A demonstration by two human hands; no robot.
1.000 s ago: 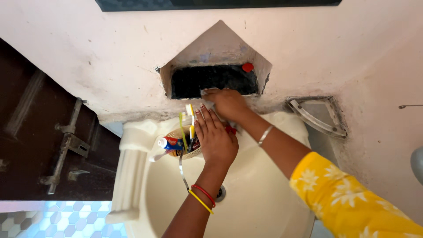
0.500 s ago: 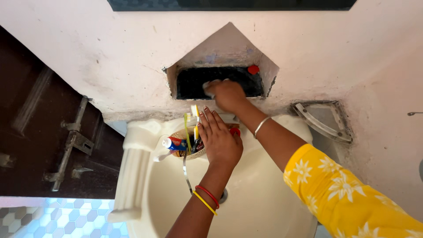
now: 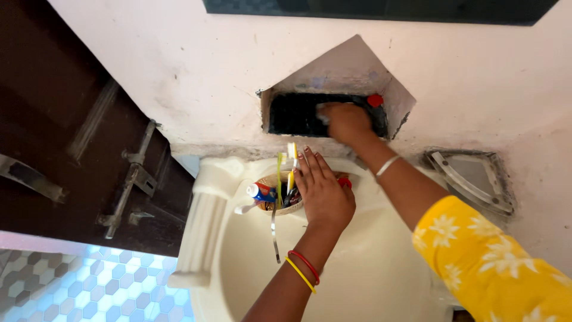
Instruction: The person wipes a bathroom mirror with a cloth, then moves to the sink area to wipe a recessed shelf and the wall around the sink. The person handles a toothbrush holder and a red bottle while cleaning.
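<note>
Pale plaster wall [image 3: 196, 71] is filling the far side of the scene, and a dark square niche [image 3: 298, 113] is cut into it, with a small red cap [image 3: 375, 100] sitting at its right end. Below the niche a cream washbasin [image 3: 369, 280] is standing against the wall. At the left a dark wooden door [image 3: 65, 137] with a metal latch [image 3: 132, 179] is showing, and blue and white floor tiles [image 3: 71, 280] are lying near the bottom left corner. A metal corner soap holder [image 3: 471, 179] is fixed to the wall at the right.

The right hand [image 3: 345, 122] is reaching into the niche and pressing on something pale there; its grip looks closed around it, but I cannot tell exactly what it is holding. The left hand [image 3: 322, 191], with red and yellow bangles at the wrist, is lying with fingers spread flat on a small basket [image 3: 268, 206]. This basket is sitting on the far rim of the washbasin, just under the niche, and it is holding toothbrushes [image 3: 280, 173] and a tube with a blue cap [image 3: 257, 192].
</note>
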